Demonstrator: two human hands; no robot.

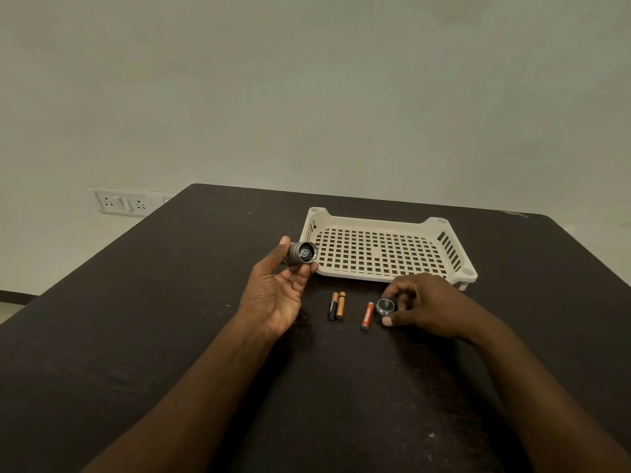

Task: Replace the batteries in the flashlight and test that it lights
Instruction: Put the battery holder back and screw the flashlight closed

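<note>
Here the flashlight (302, 254), its tail end uncapped and facing the camera, is held above the counter (136, 319) in the left hand (276, 291), pinched between thumb and curled fingers just left of the perforated tray (386, 247). The right hand (423, 305) pinches the tail cap (386, 306), spring upward, at the counter surface. Between the hands lie two batteries (337, 305) side by side and, touching the cap, an orange battery (367, 316). Judged step: reassembly. Whether cells sit inside the body cannot be told. The next move calls for aligning the cap squarely with the open end before threading.
</note>
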